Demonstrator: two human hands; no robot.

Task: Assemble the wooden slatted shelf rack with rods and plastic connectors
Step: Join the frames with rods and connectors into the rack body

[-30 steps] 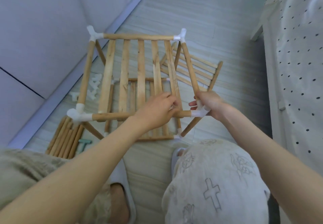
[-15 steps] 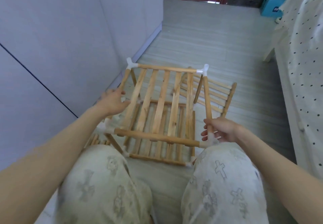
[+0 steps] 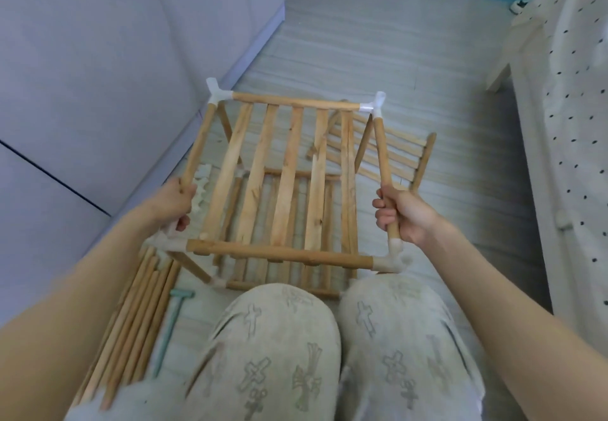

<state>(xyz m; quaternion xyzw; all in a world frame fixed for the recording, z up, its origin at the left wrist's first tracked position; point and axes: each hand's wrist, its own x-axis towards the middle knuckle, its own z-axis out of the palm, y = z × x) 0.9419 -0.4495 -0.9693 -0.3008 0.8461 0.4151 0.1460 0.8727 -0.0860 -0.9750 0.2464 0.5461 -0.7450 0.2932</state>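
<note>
Now both hands, L point(image 3: 174, 205) & R point(image 3: 406, 213), fingers curled round rack point(image 3: 283, 183) side rods.

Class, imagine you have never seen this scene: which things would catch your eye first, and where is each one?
The eye goes first to the wooden slatted shelf rack at the centre, held above the floor, with white plastic connectors at its corners. The left hand grips its left side rod and the right hand its right side rod. Loose rods lie on the floor at lower left.
</note>
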